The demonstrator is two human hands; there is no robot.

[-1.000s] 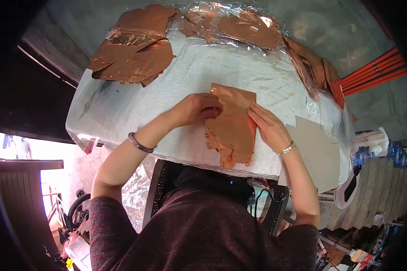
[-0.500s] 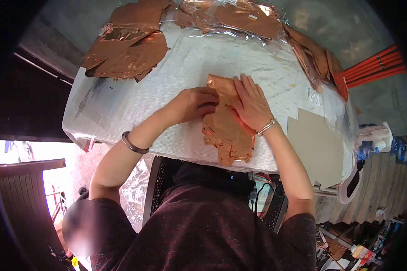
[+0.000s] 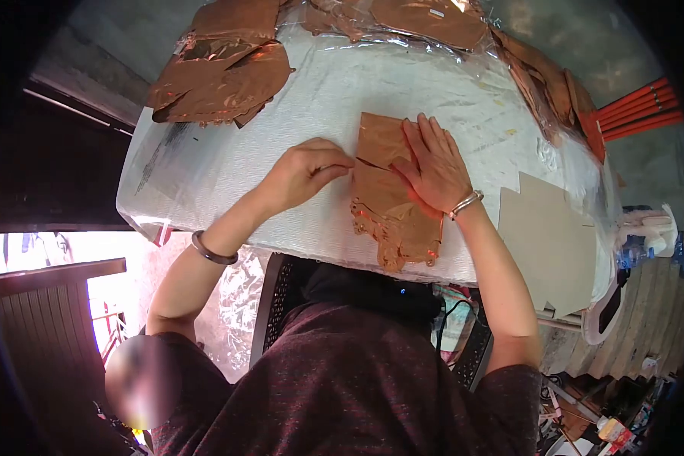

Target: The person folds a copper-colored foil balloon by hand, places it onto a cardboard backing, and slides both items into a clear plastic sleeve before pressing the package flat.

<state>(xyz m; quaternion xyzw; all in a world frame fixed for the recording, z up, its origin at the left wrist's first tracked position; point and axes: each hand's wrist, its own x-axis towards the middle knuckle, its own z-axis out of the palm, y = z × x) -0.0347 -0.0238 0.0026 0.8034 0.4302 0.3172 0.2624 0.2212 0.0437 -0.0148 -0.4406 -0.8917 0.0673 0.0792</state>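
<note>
1. Our copper sheet (image 3: pixel 391 216) lies at the desk's (image 3: pixel 281 114) near edge.
2. Our right hand (image 3: pixel 435 163) presses it, fingers spread flat, gripping nothing.
3. Our left hand (image 3: pixel 308 171) has its fingers closed, pinching the sheet's left edge.
4. We judge this a flattening step; the next move needs a gentle pull without tearing the sheet.

both bare forearms reach forward from the body, elbows bent and spread wide. the left hand (image 3: pixel 305 171) is curled, knuckles up, its fingers drawn together against the thumb in a pinch that points toward the right hand (image 3: pixel 433 163). the right hand lies flat, palm down, fingers straight and slightly fanned, pointing away from the body. the hands are near each other, not touching.
</note>
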